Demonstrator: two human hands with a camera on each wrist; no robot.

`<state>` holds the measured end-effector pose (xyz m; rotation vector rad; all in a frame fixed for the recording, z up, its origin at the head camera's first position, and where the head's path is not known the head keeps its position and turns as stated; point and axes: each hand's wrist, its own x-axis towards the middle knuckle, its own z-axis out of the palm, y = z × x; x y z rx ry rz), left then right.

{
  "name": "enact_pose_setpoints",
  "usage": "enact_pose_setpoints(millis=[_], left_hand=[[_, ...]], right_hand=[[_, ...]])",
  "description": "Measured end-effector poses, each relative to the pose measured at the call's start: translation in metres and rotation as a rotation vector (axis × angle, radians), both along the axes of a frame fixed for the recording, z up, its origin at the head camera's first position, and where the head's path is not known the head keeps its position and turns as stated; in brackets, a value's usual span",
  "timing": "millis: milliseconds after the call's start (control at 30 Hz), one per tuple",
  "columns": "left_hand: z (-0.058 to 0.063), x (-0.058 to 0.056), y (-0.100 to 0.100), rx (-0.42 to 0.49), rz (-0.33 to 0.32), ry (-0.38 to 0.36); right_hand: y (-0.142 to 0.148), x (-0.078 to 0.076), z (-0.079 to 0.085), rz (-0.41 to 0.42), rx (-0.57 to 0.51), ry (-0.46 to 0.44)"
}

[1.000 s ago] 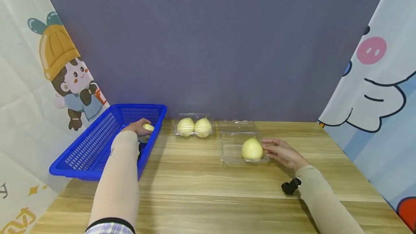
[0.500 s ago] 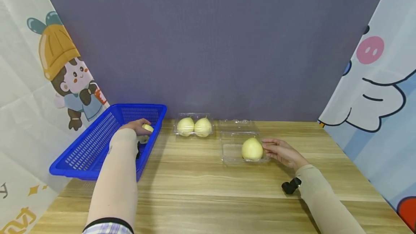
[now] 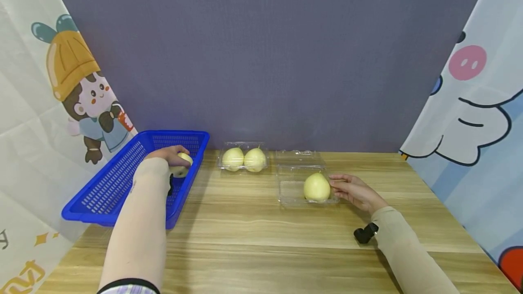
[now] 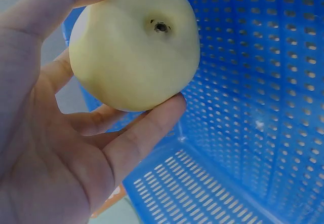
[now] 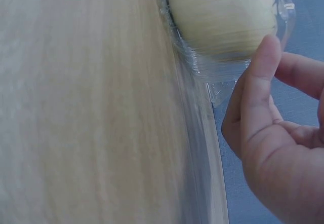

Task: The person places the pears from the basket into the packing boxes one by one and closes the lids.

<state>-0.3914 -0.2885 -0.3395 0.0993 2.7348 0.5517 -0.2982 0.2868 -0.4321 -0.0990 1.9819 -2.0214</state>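
In the blue basket (image 3: 118, 194), my left hand (image 3: 165, 154) holds a pale yellow pear (image 4: 134, 49) between thumb and fingers, raised off the basket floor in the left wrist view. My right hand (image 3: 357, 193) is at the right edge of an open clear plastic fruit box (image 3: 291, 190), where thumb and fingertips pinch the rim. One pear (image 3: 317, 187) sits in the box's right half, close to those fingertips. The lid (image 3: 300, 159) lies folded back behind it.
A second clear box (image 3: 244, 167) holding two pears stands at the back, between the basket and the open box. All rest on a wooden table (image 3: 261, 248). A dark grey panel (image 3: 261, 58) rises behind, with printed cloths at both sides.
My left hand has shifted slightly left and up within the basket, the pear with it, and more of the pear shows. My right hand, the boxes and the other pears stay put.
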Motion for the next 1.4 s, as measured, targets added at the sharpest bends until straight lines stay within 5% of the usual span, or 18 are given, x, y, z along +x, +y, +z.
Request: enact_pose_setpoints(millis=[533,833,1400], left_hand=[[0.025,0.013,0.011,0.114,-0.103,0.067],[0.041,0.022,0.016,0.106,-0.12,0.139],[0.048,0.031,0.019,0.083,-0.129,0.227]], right_hand=[[-0.003,0.003,0.004,0.001,0.02,0.001],[-0.003,0.005,0.005,0.009,0.025,0.005],[-0.004,0.004,0.003,-0.001,0.021,0.002]])
